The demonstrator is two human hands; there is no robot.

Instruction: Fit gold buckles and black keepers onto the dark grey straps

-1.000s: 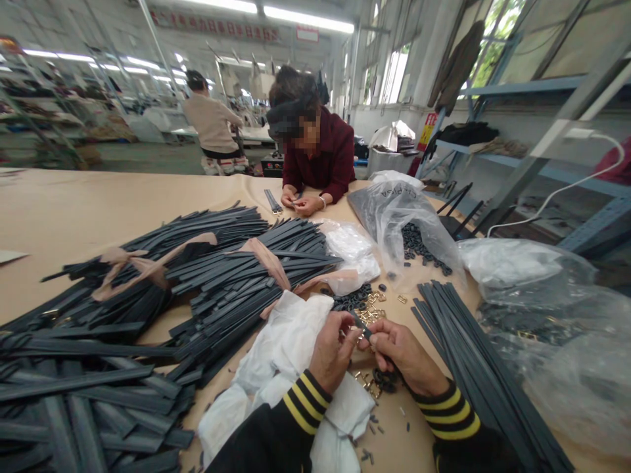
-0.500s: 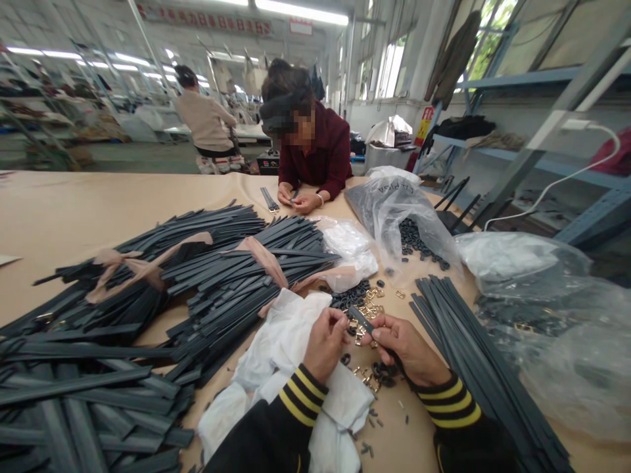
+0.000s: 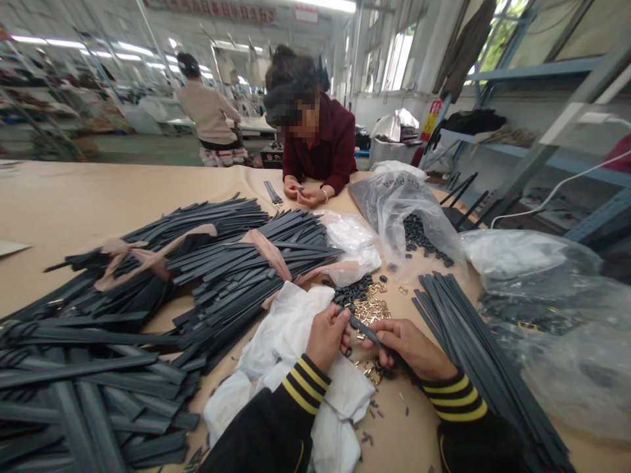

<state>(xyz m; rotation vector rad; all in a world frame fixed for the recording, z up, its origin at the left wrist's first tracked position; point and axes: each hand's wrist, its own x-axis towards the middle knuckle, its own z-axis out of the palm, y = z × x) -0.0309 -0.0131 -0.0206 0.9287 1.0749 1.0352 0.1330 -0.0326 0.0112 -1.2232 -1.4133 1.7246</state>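
Observation:
Over the small parts at the table's middle, my right hand (image 3: 411, 347) pinches a dark grey strap (image 3: 365, 329) between thumb and fingers. The strap's near part runs back under that hand. My left hand (image 3: 327, 338) is closed at the strap's far tip, thumb against the fingertips. A small dark bit shows at those fingers; whether it is a separate loop I cannot make out. Just beyond both hands lie gold metal buckles (image 3: 373, 307) and a heap of small dark loops (image 3: 353, 289). Under my left forearm is a crumpled white cloth (image 3: 276, 335).
Bundled dark straps (image 3: 246, 263) and loose straps (image 3: 83, 401) cover the left side. More straps (image 3: 473, 341) lie at right, beside clear plastic bags (image 3: 566, 348). An open bag (image 3: 394, 203) spills dark loops. Across the table (image 3: 221, 180), a person (image 3: 320, 141) handles a small piece.
My left fingers have come onto the tip of the strap, from which they were slightly apart. More of the strap shows ahead of my right hand. The view has shifted slightly.

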